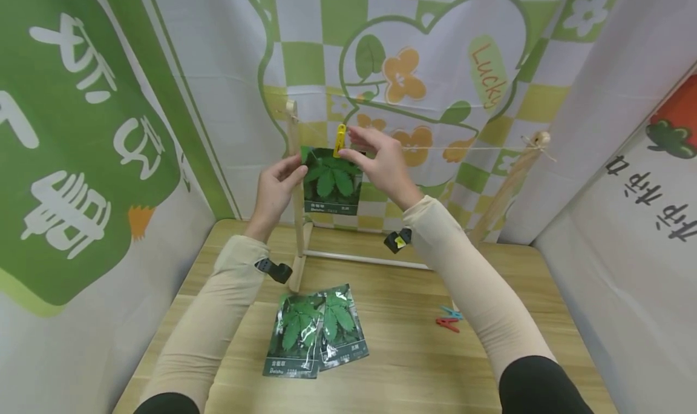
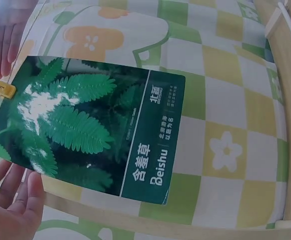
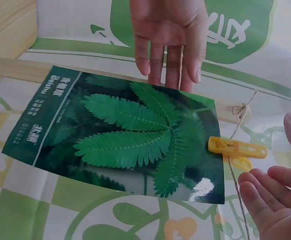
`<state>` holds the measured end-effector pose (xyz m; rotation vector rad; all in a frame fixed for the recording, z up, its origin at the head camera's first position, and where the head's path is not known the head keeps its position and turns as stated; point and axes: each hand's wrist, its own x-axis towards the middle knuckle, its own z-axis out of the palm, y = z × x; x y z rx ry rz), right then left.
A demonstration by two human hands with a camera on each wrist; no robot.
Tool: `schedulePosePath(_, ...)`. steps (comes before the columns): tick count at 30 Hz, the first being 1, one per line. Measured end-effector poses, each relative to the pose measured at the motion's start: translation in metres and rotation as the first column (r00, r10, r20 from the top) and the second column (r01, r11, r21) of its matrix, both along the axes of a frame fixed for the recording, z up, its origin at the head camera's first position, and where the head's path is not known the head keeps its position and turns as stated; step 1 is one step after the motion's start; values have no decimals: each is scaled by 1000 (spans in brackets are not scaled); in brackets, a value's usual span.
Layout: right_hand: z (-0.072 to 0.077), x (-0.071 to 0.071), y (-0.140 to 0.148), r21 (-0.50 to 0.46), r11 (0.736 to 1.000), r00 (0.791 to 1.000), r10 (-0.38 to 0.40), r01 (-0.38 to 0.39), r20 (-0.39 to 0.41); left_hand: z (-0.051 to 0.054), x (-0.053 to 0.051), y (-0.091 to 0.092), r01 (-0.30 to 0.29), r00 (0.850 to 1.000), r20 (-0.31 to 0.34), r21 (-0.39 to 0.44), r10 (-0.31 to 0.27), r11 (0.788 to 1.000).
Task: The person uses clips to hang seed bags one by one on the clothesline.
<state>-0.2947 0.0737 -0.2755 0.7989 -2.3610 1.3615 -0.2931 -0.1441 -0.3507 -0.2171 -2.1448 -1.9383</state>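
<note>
Currently, on my feed, the packet (image 1: pixel 333 184) hangs by the yellow clip (image 3: pixel 220 146) from the string (image 1: pixel 452 148), between my left hand (image 1: pixel 276 190) and right hand (image 1: pixel 383 163). The right is spread apart just beside the clip; the left is loose at the packet's edge, though I can't quite tell if it touches. Below both lie two overlapping packets (image 1: pixel 294 341), a red clip (image 1: pixel 448 324) and a blue clip (image 1: pixel 453 313).

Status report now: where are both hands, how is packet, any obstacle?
Left hand at edge of green packet. Right hand beside yellow clip, not gripping it. Yellow clip fastens green packet to string. No obstacle visible.
</note>
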Motion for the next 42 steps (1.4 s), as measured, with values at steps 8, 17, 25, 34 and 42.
schedulePosePath(8, -10, 7, 6, 40, 999, 985, 22, -15, -171, -9, 11, 3, 44, 996, -78, -24, -45, 999)
schedulePosePath(17, -26, 11, 20, 73, 996, 952, 70, -50, -298, -17, 24, -1, 35, 996, -80, -63, -40, 997)
schedulePosePath(25, -40, 18, 36, 113, 993, 960, 69, -40, -270, -26, 37, -5, 28, 997, -62, -120, -36, 992)
schedulePosePath(34, -59, 29, 53, 154, 988, 973, 52, -17, -225, -36, 49, -8, 34, 999, -3, -180, -36, 983)
schedulePosePath(42, -76, 40, 65, 187, 982, 981, 4, 33, -195, -45, 57, -9, 45, 999, 19, -229, -42, 972)
